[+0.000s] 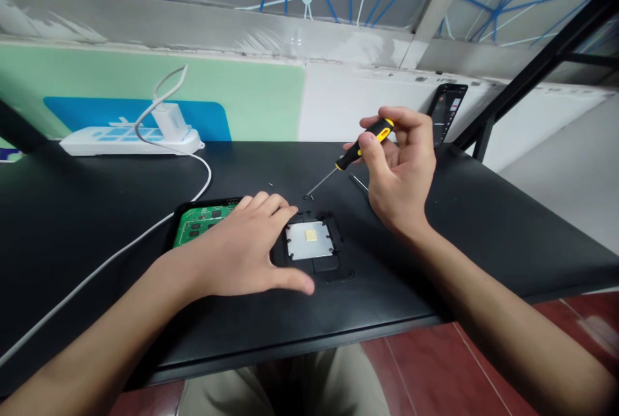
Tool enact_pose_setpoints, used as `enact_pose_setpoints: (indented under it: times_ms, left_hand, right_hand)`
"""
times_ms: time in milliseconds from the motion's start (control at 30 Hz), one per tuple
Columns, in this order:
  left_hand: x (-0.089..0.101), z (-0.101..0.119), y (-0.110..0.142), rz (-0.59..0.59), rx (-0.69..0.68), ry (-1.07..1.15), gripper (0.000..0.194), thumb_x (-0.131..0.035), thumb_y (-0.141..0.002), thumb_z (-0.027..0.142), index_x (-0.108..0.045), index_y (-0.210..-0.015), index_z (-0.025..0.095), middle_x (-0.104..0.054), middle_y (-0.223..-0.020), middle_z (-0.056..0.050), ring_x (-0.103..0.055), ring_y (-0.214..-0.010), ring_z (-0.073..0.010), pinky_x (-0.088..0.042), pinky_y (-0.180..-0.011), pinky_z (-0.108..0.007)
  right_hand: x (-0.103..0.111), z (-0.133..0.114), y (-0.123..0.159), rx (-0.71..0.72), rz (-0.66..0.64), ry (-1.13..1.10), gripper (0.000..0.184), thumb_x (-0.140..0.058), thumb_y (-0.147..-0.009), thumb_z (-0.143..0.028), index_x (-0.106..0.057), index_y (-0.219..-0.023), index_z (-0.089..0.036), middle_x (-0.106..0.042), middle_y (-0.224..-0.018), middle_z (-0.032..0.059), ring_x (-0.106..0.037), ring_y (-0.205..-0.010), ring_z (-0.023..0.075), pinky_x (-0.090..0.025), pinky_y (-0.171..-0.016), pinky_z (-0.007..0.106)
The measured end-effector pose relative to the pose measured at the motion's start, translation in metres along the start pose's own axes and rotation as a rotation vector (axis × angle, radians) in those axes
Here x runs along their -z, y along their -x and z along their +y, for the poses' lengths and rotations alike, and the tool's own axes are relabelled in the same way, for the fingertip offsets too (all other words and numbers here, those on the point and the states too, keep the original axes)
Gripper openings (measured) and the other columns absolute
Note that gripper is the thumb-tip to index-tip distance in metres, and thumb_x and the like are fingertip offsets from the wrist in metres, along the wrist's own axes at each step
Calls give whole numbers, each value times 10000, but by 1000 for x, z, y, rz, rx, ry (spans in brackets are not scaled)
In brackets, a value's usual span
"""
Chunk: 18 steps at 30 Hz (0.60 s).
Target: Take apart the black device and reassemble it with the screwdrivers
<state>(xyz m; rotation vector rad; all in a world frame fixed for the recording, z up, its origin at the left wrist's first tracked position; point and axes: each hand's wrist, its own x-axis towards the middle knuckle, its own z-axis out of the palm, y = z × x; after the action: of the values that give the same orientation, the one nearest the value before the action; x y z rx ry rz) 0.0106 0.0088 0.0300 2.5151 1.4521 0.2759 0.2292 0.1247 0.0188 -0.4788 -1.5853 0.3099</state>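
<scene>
My right hand (403, 168) grips a black and yellow screwdriver (366, 143), its shaft slanting down to the left. The tip is by some small dark screws (309, 197) on the table; whether it touches one I cannot tell. My left hand (246, 245) is spread, thumb out, over the gap between two parts. Under and left of it, a green circuit board (202, 217) sits in a black casing, partly hidden by the hand. To its right lies a black plastic cover with a silver metal plate (300, 247) and a pale yellow square pad (310, 235).
Behind the right hand lies another thin metal shaft (358, 182). A white power strip (130, 138) with a plugged-in charger (170, 122) stands at the back left, its white cable (111, 260) crossing the table. A phone (447, 113) leans against the wall.
</scene>
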Motion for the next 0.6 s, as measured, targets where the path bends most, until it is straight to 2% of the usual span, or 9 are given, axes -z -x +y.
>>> enact_pose_setpoints:
  times_ms: [100, 200, 333, 600]
  left_hand:
    - [0, -7, -6, 158, 92, -47, 561, -554, -948, 629, -620, -1267, 173, -675, -1230, -122, -581, -1124, -335, -431, -984, -485]
    - [-2, -17, -12, 278, 175, -63, 349, -569, -960, 470, -644, -1161, 195, -725, -1074, -90, -616, -1035, -308, -453, -929, -470]
    - [-6, -23, -17, 308, 159, -60, 274, -584, -947, 426, -653, -1111, 218, -732, -1002, -62, -621, -977, -289, -457, -886, -447]
    - [-5, -14, -24, 325, 196, -96, 177, -514, -961, 339, -661, -957, 239, -731, -916, -42, -616, -905, -276, -433, -809, -427]
  right_hand:
    - [-2, 2, 1, -53, -6, -49, 280, -676, -950, -390, -550, -1186, -307, -662, -1094, 24, -750, -791, 127, -660, -612, 232]
    - [-4, 2, 2, -116, 2, -103, 300, -697, -933, -402, -533, -1160, -295, -649, -1082, 16, -748, -777, 118, -658, -599, 217]
    - [-7, 2, 3, -147, 20, -155, 318, -717, -917, -396, -512, -1137, -291, -631, -1062, 2, -752, -779, 117, -668, -622, 227]
    - [-10, 2, 5, -165, 5, -162, 324, -677, -940, -426, -479, -1165, -303, -614, -1084, 10, -762, -791, 128, -662, -610, 238]
